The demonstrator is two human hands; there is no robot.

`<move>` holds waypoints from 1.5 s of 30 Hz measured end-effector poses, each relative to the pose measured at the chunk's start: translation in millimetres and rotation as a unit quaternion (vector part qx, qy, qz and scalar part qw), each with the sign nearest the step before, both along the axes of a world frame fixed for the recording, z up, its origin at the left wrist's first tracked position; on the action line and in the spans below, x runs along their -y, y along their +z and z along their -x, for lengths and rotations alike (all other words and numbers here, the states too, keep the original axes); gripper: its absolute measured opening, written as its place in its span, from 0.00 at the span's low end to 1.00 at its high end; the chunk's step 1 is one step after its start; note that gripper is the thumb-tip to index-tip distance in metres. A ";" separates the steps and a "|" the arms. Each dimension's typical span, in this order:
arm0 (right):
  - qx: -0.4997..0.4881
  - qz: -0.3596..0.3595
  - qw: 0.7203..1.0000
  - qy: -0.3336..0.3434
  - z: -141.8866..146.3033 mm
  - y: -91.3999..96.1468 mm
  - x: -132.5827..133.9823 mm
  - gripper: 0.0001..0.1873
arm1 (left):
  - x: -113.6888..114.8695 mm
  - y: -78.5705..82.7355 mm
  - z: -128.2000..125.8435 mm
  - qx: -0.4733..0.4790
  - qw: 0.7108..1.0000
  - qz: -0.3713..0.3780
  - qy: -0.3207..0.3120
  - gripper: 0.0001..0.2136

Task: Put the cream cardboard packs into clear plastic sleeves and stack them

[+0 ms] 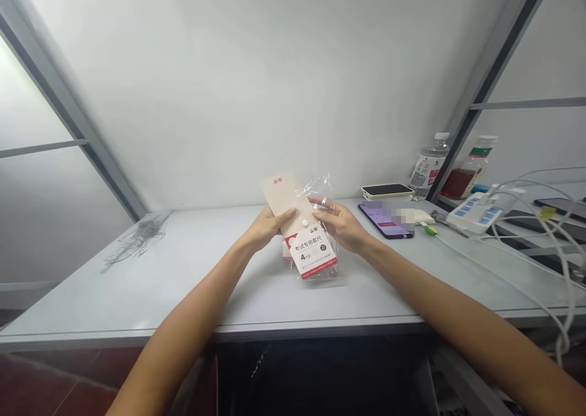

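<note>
At the left of the white tabletop (114, 306) lies a crumpled sheet of clear plastic film (137, 242), well apart from the hands. Near the middle, the left hand (268, 230) closes around the edge of a cream card sleeve (284, 199) with a white snap button. Its upper end reaches above a clear plastic bag (327, 221), and a white and red label (314, 254) shows below. The right hand (341, 224) holds the bag's other side, fingers curled over its top. The packet is held tilted over the tabletop, close to its back edge. To the right lie a phone (386, 219) with its screen lit and a cream-cased device (387, 191). Behind them stand a water bottle (429, 166) and a bottle (462, 175) of reddish-brown liquid. Further right are a power strip (478, 211) and white cables (549, 251).
</note>
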State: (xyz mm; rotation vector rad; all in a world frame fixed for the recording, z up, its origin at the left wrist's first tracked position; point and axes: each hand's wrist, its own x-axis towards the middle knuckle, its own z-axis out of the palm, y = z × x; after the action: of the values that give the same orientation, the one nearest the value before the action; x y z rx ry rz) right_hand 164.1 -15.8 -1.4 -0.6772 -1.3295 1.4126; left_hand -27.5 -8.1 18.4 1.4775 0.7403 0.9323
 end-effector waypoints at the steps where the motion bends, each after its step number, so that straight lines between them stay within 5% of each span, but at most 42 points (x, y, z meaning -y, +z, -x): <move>1: 0.002 -0.003 1.000 0.005 -0.1 0.0 -0.2 0.21 | -0.3 0.1 0.1 -0.002 1.000 0.003 0.005 0.21; 11: 0.031 -0.030 0.999 -0.015 1.5 0.7 1.5 0.22 | 0.0 3.0 -0.3 -0.020 0.997 0.011 0.080 0.21; 22: 0.017 -0.036 0.999 -0.009 3.2 0.5 2.8 0.26 | -1.2 2.2 -0.7 -0.043 0.961 -0.127 0.243 0.24; 38: -0.019 0.020 1.000 0.001 3.5 7.3 6.9 0.30 | -4.7 2.5 2.8 -0.062 0.981 -0.136 0.120 0.23; 45: -0.019 0.039 0.999 -0.022 2.4 8.6 5.5 0.24 | -3.3 6.1 7.2 -0.048 0.983 -0.134 0.115 0.22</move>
State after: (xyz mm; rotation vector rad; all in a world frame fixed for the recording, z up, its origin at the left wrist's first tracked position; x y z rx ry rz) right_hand 161.7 -21.3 7.3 -0.7237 -1.2286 1.4401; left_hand -34.8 -4.8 24.5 1.7070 0.8972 1.1777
